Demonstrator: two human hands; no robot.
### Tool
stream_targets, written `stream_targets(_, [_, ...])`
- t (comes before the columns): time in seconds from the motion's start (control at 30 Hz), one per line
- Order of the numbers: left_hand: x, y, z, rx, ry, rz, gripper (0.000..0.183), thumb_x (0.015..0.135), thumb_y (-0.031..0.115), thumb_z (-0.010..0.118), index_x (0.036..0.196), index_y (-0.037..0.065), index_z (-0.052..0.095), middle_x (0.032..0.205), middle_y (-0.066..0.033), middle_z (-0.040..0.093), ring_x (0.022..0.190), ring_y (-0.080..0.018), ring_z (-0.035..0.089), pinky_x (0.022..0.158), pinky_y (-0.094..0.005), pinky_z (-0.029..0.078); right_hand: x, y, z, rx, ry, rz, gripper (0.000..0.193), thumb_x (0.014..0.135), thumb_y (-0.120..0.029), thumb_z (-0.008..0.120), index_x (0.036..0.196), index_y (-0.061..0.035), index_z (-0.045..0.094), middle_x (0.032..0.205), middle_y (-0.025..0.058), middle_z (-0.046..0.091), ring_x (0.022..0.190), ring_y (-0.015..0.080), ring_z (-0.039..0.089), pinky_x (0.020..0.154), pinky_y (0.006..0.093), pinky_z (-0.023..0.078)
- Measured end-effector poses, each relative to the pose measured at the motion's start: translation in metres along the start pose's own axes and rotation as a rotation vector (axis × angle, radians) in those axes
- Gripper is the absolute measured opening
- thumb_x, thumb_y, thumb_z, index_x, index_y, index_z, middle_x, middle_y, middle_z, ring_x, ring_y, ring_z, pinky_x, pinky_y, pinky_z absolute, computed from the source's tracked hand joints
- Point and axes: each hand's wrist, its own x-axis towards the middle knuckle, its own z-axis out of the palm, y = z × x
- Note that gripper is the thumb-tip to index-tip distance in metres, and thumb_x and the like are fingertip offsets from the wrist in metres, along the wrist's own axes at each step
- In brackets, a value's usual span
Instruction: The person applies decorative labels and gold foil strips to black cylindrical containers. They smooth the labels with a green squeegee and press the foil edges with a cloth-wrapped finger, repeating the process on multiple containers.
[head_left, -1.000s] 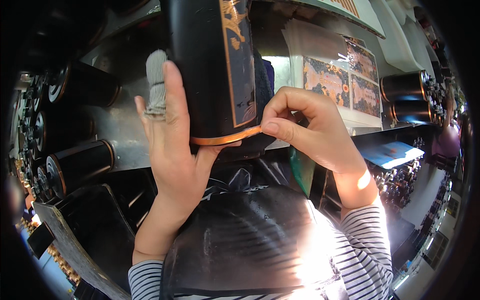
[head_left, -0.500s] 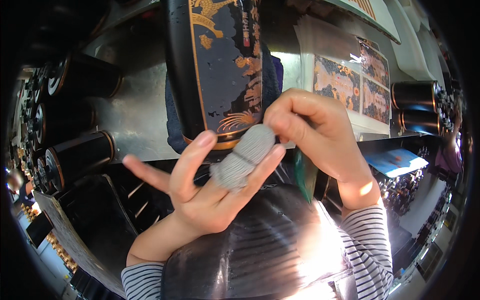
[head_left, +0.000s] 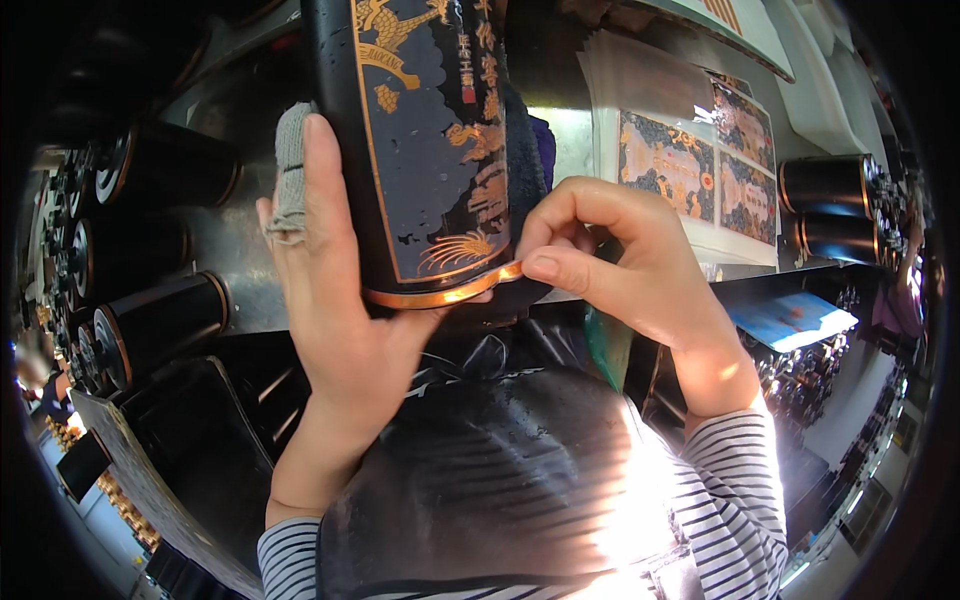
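Observation:
A large black bottle point(head_left: 430, 150) with gold and grey printed decoration lies in front of me, its gold-rimmed end toward me. Water drops dot its surface. My left hand point(head_left: 335, 270) holds its left side, with fingers extended along the wall and the thumb under the gold rim point(head_left: 440, 296). One left finger wears a grey knitted finger cover point(head_left: 290, 175). At the right end of the rim, my right hand point(head_left: 620, 265) is closed in a pinch between thumb and forefinger. Whatever may be between those fingertips is too small to make out.
A dark cloth point(head_left: 525, 140) lies beneath the bottle on the metal table point(head_left: 250, 270). To the right are printed decal sheets point(head_left: 665, 165) in clear plastic. More black bottles point(head_left: 165, 325) stand at left and right. A black apron point(head_left: 480, 470) covers my lap.
My left hand has moved left and up from in front of the bottle to grip its side. The bottle has shifted slightly left. My right hand stays pinched near the rim.

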Motion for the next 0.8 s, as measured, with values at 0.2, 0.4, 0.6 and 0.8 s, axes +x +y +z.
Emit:
stream_targets(0.2, [-0.02,-0.024,-0.011,0.145,-0.177,-0.059,0.084,0.08,0.036,0.071,0.145,0.002,0.031,0.145,-0.017,0.04,0.137,-0.0345,0.034,0.111,-0.0604,0.008,0.001,-0.002,0.008,0.064,0.025,-0.044,0.013,0.084,-0.013,0.07,0.082,-0.0022,0.064,0.068,-0.0013,0.056,0.063,0.0053,0.046,0.058,0.0207,0.038])
stream_targets(0.4, [-0.066,-0.005,-0.015,-0.077,-0.033,-0.006,0.049,0.08,0.017,0.071,0.127,0.011,0.059,0.131,-0.0153,0.054,0.135,-0.0436,0.032,0.108,-0.0652,0.001,0.003,-0.004,0.005,0.167,-0.028,0.072,0.015,0.083,-0.012,0.071,0.082,0.0007,0.062,0.075,-0.0011,0.058,0.067,0.0045,0.052,0.061,0.0181,0.041])
stream_targets(0.6, [-0.05,0.016,-0.012,0.368,-0.079,0.313,0.027,0.085,0.016,0.067,0.11,0.026,0.07,0.114,-0.007,0.058,0.131,-0.0332,0.036,0.107,-0.0685,-0.004,0.0,0.001,0.007,0.122,-0.019,-0.002,0.016,0.089,-0.014,0.065,0.085,0.0007,0.062,0.073,-0.0002,0.058,0.065,0.005,0.048,0.059,0.0209,0.04])
stream_targets(0.8, [-0.038,0.02,0.013,0.297,0.03,0.441,0.031,0.081,0.02,0.07,0.111,0.028,0.07,0.101,-0.0016,0.058,0.128,-0.0257,0.036,0.11,-0.0642,0.001,-0.003,0.012,0.006,-0.022,0.106,-0.099,0.018,0.095,-0.013,0.056,0.089,0.0032,0.062,0.083,0.0054,0.061,0.068,0.008,0.054,0.062,0.0247,0.045])
